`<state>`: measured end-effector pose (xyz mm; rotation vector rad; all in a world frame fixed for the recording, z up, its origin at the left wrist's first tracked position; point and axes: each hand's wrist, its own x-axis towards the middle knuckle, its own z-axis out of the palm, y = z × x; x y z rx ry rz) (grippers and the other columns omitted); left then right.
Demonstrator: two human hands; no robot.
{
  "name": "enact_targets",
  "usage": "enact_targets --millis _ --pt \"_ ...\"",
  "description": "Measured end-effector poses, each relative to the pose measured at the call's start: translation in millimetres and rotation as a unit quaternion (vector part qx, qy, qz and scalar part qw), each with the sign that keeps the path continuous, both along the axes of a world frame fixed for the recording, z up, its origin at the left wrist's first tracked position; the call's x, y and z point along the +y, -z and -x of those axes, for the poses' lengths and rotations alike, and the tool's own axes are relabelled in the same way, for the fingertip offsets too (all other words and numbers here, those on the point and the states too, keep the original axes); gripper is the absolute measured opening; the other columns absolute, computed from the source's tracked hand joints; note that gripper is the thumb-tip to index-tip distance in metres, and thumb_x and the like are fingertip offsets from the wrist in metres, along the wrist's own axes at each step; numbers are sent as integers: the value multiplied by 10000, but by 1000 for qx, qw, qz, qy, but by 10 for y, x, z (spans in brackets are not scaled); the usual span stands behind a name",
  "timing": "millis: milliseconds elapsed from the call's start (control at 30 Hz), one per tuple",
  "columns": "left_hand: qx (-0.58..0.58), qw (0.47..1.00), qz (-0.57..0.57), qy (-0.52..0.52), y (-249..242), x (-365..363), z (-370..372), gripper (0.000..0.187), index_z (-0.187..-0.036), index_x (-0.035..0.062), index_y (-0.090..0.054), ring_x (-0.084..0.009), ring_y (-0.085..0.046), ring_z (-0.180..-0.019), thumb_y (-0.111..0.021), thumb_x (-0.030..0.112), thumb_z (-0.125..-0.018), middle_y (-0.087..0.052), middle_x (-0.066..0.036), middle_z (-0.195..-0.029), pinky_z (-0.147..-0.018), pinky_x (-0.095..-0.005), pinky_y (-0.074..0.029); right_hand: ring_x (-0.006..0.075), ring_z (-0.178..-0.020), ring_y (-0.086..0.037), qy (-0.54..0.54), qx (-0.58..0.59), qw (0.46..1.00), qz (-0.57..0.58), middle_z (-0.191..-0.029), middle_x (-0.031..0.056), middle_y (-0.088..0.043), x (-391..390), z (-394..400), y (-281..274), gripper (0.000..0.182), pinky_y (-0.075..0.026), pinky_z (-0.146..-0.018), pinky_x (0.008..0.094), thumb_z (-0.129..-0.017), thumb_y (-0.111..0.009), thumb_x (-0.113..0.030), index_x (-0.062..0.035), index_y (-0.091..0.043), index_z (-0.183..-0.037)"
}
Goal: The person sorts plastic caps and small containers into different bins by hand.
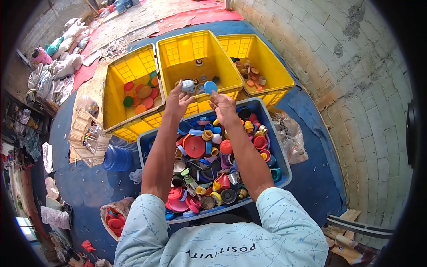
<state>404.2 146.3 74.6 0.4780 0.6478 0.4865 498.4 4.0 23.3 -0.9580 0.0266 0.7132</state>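
Both arms reach over a blue-grey tub [284, 178] heaped with mixed plastic caps and lids. At the near edge of the middle yellow crate [200, 42], my right hand [223, 108] pinches a round light-blue cap [210, 87] at its fingertips. To its left, my left hand [179, 102] is raised with its fingers apart, palm partly showing. A whitish cap [188, 85] appears just beyond its fingertips; whether the hand touches it cannot be made out. Several caps lie on the floor of the middle crate.
The left yellow crate [116, 84] holds red, green and orange lids; the right one [278, 75] holds small caps. Left stand a woven basket [89, 138] and a blue bottle [117, 158]. A sack of red lids [116, 218] lies lower left. A block wall [351, 89] bounds the right.
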Motion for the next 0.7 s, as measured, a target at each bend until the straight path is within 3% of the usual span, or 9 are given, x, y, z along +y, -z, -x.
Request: enact_targets --millis 100,267,333,400,567,700 --pt "96 994 -43 -28 156 42 -3 673 -1397 -75 -295 -363 -343 -1342 -641 218 -899 -356 -266 -1415 -1109 -428 -312 179 -916 -601 49 -29 998 29 -965 93 -598 -65 -135 88 340 -483 -791 295 -846 -703 -120 36 -543 -1103" --pt "67 992 -104 -20 799 -414 569 574 -1351 -46 -418 -288 -495 -1233 -670 158 -877 -491 -216 -1323 -1061 -370 -382 179 -1008 -597 111 -55 992 28 -1177 158 -591 -941 250 43 575 -516 -802 268 -852 -651 -50 96 -380 -1336" --pt "109 959 -260 -19 925 -839 810 550 -1338 -44 -438 -236 -553 -1166 -677 125 -872 -552 -177 -1274 -1014 -331 -430 173 -994 -612 128 -66 988 47 -1224 174 -580 -1400 472 158 527 -522 -799 259 -863 -636 -46 93 -408 -1318" --pt "155 936 -315 19 780 -1298 1052 576 -1338 -84 -414 -229 -542 -1184 -685 99 -863 -531 -200 -1301 -1004 -309 -436 159 -957 -626 136 -84 983 90 -1209 159 -588 -1812 818 106 490 -525 -788 242 -878 -621 -53 87 -431 -1307" --pt "165 947 -272 28 974 -2099 1499 513 -1313 -66 -465 -211 -593 -1114 -675 45 -858 -584 -189 -1236 -950 -299 -483 141 -890 -637 104 -50 977 179 -1133 143 -628 -2544 1596 241 394 -530 -755 234 -885 -603 -38 76 -505 -1249" --pt "213 910 -343 99 1121 -2325 1600 493 -1286 -38 -508 -189 -617 -1053 -697 73 -845 -624 -161 -1180 -905 -296 -504 133 -847 -643 90 -48 968 229 -1062 120 -660 -2804 1842 367 364 -527 -725 233 -870 -615 -35 63 -541 -1213"
